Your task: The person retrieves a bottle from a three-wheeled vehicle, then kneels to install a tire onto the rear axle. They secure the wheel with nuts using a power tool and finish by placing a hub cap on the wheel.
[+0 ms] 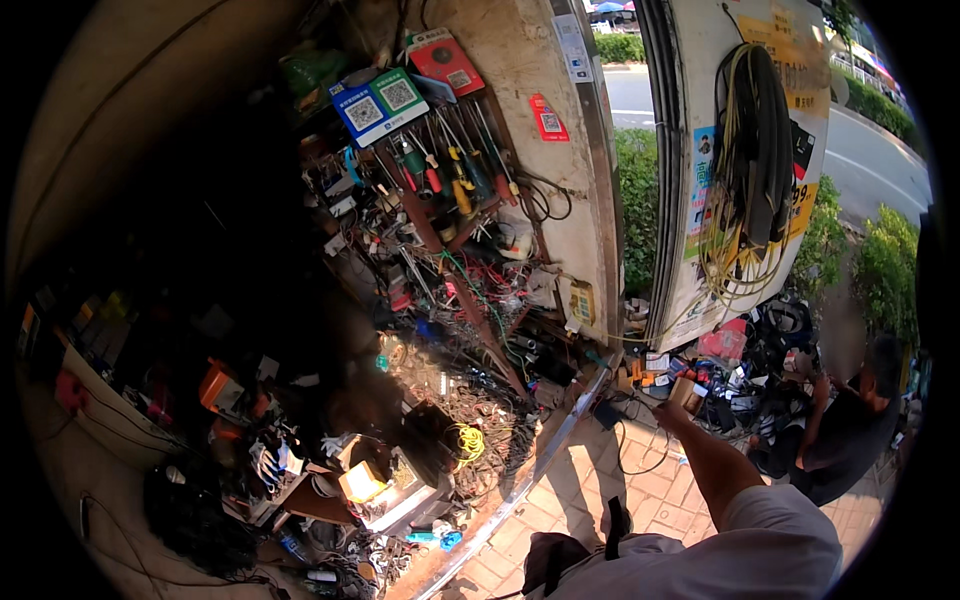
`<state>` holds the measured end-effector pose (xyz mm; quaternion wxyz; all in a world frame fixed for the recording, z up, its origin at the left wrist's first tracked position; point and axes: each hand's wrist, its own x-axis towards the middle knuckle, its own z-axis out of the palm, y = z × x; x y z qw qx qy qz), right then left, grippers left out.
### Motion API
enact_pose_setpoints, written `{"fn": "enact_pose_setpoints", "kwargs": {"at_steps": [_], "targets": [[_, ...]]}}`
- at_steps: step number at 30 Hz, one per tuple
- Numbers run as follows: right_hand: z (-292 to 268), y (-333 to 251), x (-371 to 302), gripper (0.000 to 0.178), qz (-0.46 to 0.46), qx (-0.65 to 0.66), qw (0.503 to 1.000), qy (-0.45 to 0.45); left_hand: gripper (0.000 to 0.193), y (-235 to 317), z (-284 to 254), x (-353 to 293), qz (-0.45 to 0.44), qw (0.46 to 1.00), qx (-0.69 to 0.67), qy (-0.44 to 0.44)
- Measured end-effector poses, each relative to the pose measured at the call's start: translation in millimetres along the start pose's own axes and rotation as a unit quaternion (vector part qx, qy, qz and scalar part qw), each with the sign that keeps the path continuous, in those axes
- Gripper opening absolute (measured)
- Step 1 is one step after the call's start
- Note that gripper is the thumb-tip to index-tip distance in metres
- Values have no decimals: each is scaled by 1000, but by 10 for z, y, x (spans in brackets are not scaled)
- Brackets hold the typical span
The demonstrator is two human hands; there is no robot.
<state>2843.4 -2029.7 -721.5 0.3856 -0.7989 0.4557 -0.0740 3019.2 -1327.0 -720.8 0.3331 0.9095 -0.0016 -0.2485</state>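
Note:
My right arm [735, 490], in a light grey sleeve, reaches up and away from the lower right. My right hand [668, 413] looks closed on a thin black cable [640, 470], though its fingers are small and partly hidden. The cable loops below the hand and runs up toward a black adapter-like block [607, 414] just left of it. Right beside the hand is a small brown cardboard box [687, 393], and I cannot tell whether they touch. Nowhere in the picture does my left hand show.
A person in dark clothing [850, 440] crouches at right by heaped electronics [745, 385]. A metal-edged threshold [560, 435] divides the brick pavement [640, 510] from the cluttered stall. Screwdrivers [460, 180] hang on its wall; coiled cables [755, 150] hang on a panel. Yellow wire [469, 443] lies inside.

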Motion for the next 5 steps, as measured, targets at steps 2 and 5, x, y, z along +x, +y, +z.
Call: {"fn": "enact_pose_setpoints", "kwargs": {"at_steps": [2,5], "targets": [[-400,-1278,738,25,-26,241,970,-24,25,131,106,-25,156,987,-18,38],[-847,-2995,922,37,-89,371,922,-64,18,1070,-273,-133,432,901,38,-35]]}}
